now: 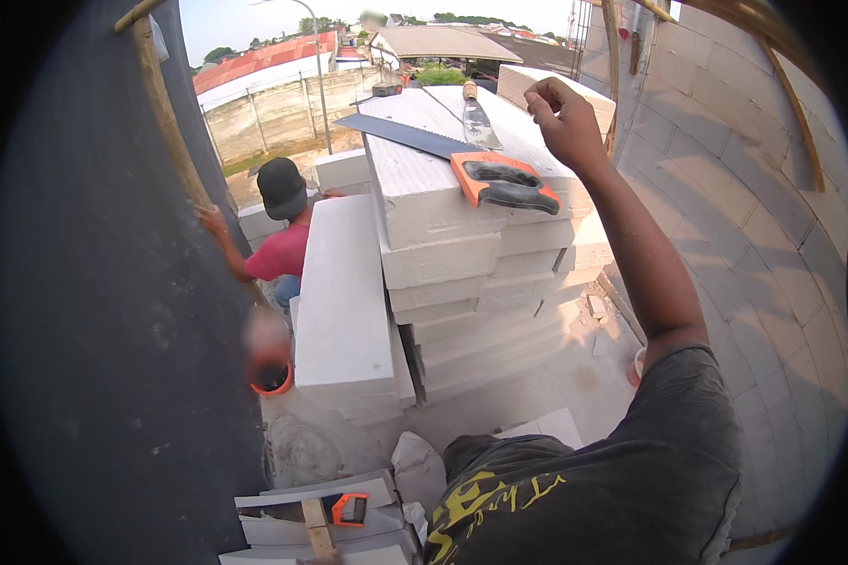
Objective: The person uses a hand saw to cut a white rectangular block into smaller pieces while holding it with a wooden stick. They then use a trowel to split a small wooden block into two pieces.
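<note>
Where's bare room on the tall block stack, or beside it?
Stack top: near-left corner, between saw and edges; also right of the scraper, toward the raised right hand. Beside it: long white block at left. Crowded: middle, where saw and scraper lie close.

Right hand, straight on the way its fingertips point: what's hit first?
Probably the trowel lying on the white block stack, left of the right hand in the picture. Depth is unclear; the hand might pass above it.

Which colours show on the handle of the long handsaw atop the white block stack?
The handsaw's handle: orange and black, clearest in head view.
</note>
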A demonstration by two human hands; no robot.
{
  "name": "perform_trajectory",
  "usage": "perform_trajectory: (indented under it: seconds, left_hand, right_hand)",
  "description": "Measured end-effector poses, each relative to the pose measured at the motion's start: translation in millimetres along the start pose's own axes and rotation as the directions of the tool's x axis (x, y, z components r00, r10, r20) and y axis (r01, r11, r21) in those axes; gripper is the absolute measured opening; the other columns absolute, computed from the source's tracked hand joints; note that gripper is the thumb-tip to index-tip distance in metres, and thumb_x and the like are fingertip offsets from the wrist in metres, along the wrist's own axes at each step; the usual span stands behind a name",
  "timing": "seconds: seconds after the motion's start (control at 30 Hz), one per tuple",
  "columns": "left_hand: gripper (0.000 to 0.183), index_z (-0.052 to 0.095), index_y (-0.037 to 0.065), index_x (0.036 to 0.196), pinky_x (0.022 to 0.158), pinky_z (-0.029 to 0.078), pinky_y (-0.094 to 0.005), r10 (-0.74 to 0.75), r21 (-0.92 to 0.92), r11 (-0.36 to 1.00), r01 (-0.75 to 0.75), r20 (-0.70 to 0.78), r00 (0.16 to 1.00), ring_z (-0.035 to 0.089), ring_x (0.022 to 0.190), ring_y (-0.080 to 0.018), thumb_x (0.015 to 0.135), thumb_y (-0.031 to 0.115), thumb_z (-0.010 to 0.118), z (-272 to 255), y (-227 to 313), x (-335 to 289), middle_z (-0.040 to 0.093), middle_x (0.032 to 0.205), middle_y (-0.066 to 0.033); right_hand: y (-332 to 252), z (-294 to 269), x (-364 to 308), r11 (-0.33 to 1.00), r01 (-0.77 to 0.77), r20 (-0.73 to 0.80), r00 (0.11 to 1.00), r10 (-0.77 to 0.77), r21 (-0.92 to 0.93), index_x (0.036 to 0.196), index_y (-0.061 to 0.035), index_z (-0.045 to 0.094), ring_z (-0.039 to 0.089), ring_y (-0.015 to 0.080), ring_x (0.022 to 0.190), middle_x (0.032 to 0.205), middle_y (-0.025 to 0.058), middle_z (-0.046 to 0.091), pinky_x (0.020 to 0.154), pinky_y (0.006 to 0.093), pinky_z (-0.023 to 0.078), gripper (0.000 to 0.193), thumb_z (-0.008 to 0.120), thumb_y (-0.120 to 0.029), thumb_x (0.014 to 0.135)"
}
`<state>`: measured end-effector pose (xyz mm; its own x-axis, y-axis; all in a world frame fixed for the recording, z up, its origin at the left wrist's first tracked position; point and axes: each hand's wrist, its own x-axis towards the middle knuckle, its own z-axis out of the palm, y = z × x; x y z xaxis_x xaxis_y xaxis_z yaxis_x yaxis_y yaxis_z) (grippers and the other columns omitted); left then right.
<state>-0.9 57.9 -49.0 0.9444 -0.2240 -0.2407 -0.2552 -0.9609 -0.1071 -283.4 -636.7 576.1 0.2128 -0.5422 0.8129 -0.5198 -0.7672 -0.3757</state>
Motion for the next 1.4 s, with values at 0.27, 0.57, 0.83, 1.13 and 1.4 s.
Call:
perform_trajectory:
  seconds: [0.27, 0.57, 0.83, 1.13, 1.4]
  left_hand:
    - [0.095, 0.05, -0.001, 0.131, 0.082, 0.05, -0.0573, 0.088, 0.047, 0.996, -0.075, -0.424, 0.901, 0.055, 0.115, -0.0409, 0.08, 0.078, 0.056, 8, 7, -19, 0.053, 0.13, -0.0234]
    - [0.083, 0.043, 0.004, 0.145, 0.088, 0.051, -0.0524, 0.1, -0.024, 0.994, -0.104, -0.136, 0.986, 0.057, 0.114, -0.037, 0.088, 0.061, 0.062, 17, -5, -30, 0.057, 0.129, -0.0196]
    - [0.06, 0.047, -0.003, 0.137, 0.09, 0.047, -0.0483, 0.377, -0.728, 0.667, -0.156, 0.149, 0.914, 0.061, 0.102, -0.0356, 0.094, 0.035, 0.063, -28, 8, -26, 0.063, 0.119, -0.0246]
    - [0.064, 0.045, 0.003, 0.142, 0.095, 0.048, -0.0497, 0.479, -0.928, -0.11, 0.356, 0.264, 0.837, 0.06, 0.111, -0.0358, 0.097, 0.048, 0.05, -73, 64, -57, 0.059, 0.128, -0.0205]
    - [0.059, 0.053, 0.004, 0.127, 0.07, 0.056, -0.0368, 0.411, -0.705, -0.444, 0.553, 0.389, 0.825, 0.066, 0.076, -0.0245, 0.1, 0.056, 0.045, -157, 125, -78, 0.067, 0.095, -0.0145]
  right_hand:
    - [126, 69, 83, 0.915, 0.286, 0.7, 0.714, -0.005, -0.284, 0.121, -0.0137, 0.069, 0.067, 0.0306, 0.108, 0.113, 0.02, 0.07, 0.088, 0.0386, 0.052, 0.031, 0.059, -0.005, 0.093]
    - [122, 126, 124, 0.864, -0.146, 0.622, 0.637, 0.454, -0.481, 0.117, 0.0081, 0.065, 0.07, 0.0306, 0.093, 0.11, 0.0251, 0.067, 0.074, 0.0385, 0.056, 0.071, 0.075, -0.054, 0.084]
    - [147, 172, 145, 0.632, -0.622, 0.388, 0.5, 0.775, -0.461, 0.123, -0.004, 0.06, 0.066, 0.023, 0.099, 0.109, 0.0096, 0.066, 0.079, 0.0402, 0.056, 0.052, 0.085, -0.023, 0.081]
    - [196, 173, 171, 0.725, -0.687, 0.573, 0.575, 0.584, -0.051, 0.101, -0.0101, 0.069, 0.061, 0.0152, 0.074, 0.089, 0.0033, 0.066, 0.069, 0.0329, 0.051, 0.014, 0.057, -0.014, 0.095]
    - [196, 175, 170, 0.975, -0.219, 0.763, 0.637, 0.108, 0.045, 0.125, -0.0162, 0.067, 0.06, 0.0085, 0.082, 0.094, -0.0043, 0.058, 0.064, 0.0229, 0.043, 0.046, 0.057, -0.003, 0.081]
